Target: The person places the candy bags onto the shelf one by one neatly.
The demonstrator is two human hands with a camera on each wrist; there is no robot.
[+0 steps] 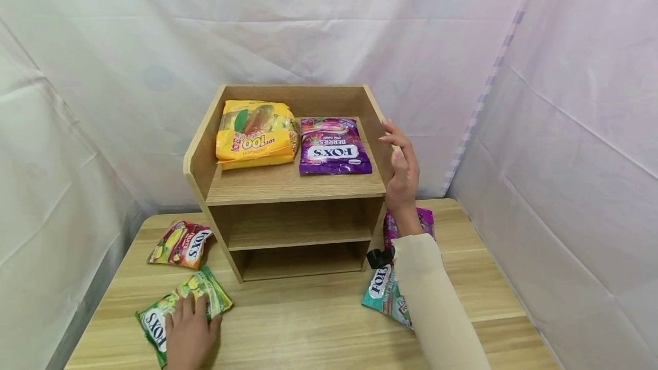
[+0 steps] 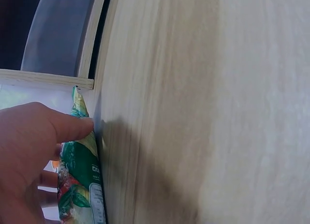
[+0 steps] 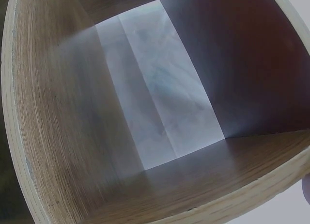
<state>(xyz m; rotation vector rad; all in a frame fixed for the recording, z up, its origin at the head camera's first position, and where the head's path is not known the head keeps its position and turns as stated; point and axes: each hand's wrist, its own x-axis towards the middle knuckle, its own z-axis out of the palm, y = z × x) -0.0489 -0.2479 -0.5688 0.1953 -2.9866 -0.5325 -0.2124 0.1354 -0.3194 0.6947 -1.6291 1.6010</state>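
Observation:
My left hand (image 1: 191, 330) rests over a green FOX'S candy bag (image 1: 218, 290) lying on the table at the front left. In the left wrist view the thumb (image 2: 77, 127) touches the near side of this bag, and the other fingers reach across its top, partly hidden. My right hand (image 1: 403, 173) is at the outer right side of a small wooden shelf (image 1: 293, 193), fingers loosely bent near the panel's upper edge. Whether it touches the panel cannot be told. On the shelf's top level lie a yellow LOT 100 candy bag (image 1: 254, 136) and a purple FOX'S Berries bag (image 1: 334, 150).
A red FOX'S Fruits bag (image 1: 180, 244) lies left of the shelf. To the right, a teal FOX'S bag (image 1: 377, 296) and a purple bag (image 1: 424, 218) are partly covered by my right arm. White cloth (image 1: 308, 27) hangs behind and at both sides of the table (image 1: 288, 330).

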